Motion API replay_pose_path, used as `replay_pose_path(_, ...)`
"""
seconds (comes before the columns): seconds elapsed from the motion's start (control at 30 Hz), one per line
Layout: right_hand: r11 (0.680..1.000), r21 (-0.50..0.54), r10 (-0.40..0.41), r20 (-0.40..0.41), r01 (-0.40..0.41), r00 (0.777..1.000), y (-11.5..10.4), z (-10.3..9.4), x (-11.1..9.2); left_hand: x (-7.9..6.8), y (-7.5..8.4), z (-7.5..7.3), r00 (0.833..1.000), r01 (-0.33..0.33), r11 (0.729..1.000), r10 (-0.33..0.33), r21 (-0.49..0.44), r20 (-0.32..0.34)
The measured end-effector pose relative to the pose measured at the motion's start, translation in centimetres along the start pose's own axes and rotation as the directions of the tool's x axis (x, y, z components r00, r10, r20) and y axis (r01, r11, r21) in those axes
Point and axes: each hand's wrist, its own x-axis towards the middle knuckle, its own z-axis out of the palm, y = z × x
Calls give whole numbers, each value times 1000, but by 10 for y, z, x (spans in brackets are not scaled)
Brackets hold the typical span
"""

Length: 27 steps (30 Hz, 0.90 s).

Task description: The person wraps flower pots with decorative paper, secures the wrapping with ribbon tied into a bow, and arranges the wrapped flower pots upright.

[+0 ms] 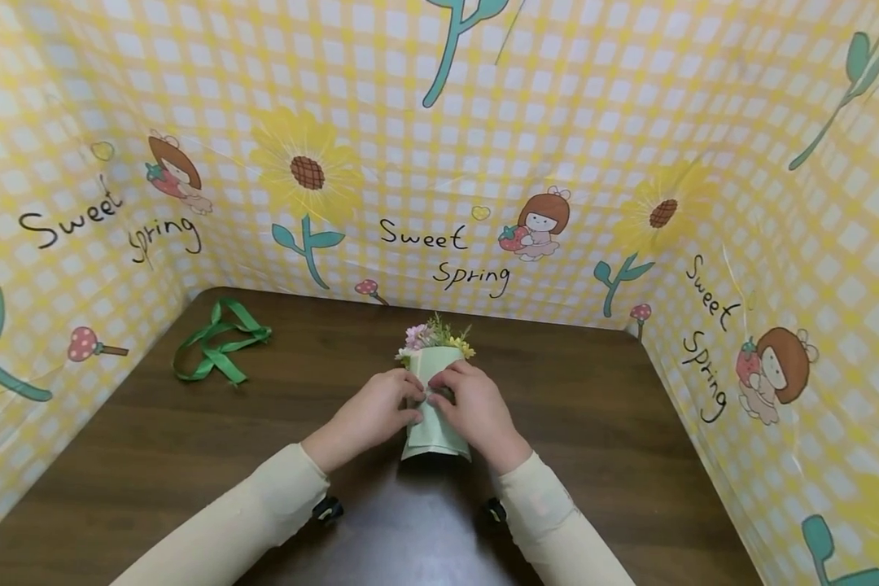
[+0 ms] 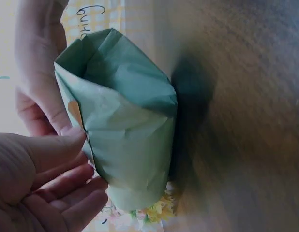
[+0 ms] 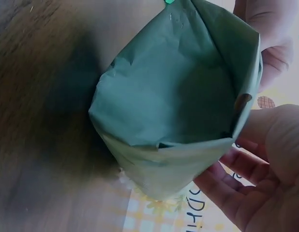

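Pale green wrapping paper [image 1: 437, 430] is rolled into an open-ended tube around a small bouquet [image 1: 419, 336] at the middle of the table. Pink and yellow flowers with green sprigs stick out of its far end. My left hand [image 1: 381, 407] pinches the paper's overlapping edge from the left; in the left wrist view its thumb [image 2: 67, 145] lies against that seam. From the other side my right hand [image 1: 479, 407] holds the same seam with curled fingers. The right wrist view looks into the tube's near opening [image 3: 164, 101]; no stems can be made out inside.
A loose green ribbon [image 1: 216, 350] lies in loops at the table's back left. The dark wooden table [image 1: 593, 423] is bordered on the left, back and right by yellow checked cloth [image 1: 425, 163]. Small black devices [image 1: 327, 511] sit under both wrists.
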Motion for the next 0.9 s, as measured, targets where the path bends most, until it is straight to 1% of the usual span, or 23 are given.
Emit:
replay_pose_path(0.17, 992, -108, -59, 6, 59, 998, -4, -2, 2, -2, -2, 1, 999, -18, 1000, 20, 25, -43)
replay_pose_path(0.3, 981, -170, -95, -4, 93, 995, -8, -4, 2, -4, -2, 3, 997, -12, 999, 14, 31, -71)
replay_pose_path(0.47, 974, -196, -123, -22, 116, 992, -8, -3, 2, -8, -2, 6, 995, 17, 1000, -15, 15, -99)
replay_pose_path(0.57, 974, -193, -122, -26, 115, 992, -6, -3, 2, -11, -6, 5, 996, 7, 1000, -6, 5, -89)
replay_pose_path(0.6, 976, -190, -118, -25, 111, 993, -5, -3, 2, -11, -9, 4, 997, -1, 1000, 1, 8, -80)
replay_pose_path(0.67, 979, -176, -103, -16, 99, 995, -4, -4, 1, -14, -19, -1, 998, -13, 1000, 14, 26, -60)
replay_pose_path(0.73, 982, -165, -90, -2, 88, 996, -2, -3, 0, -17, -35, -9, 999, 8, 998, -6, 61, -41)
replay_pose_path(0.8, 985, -150, -82, 7, 82, 997, -2, -3, 0, -21, -56, -22, 998, 52, 993, -49, 103, -37)
replay_pose_path(0.87, 986, -146, -85, 8, 85, 996, -1, -2, 0, -26, -81, -38, 992, 122, 983, -118, 138, -37)
replay_pose_path(0.9, 986, -147, -85, 8, 85, 996, -2, -2, 0, -28, -95, -48, 988, 157, 978, -154, 140, -31)
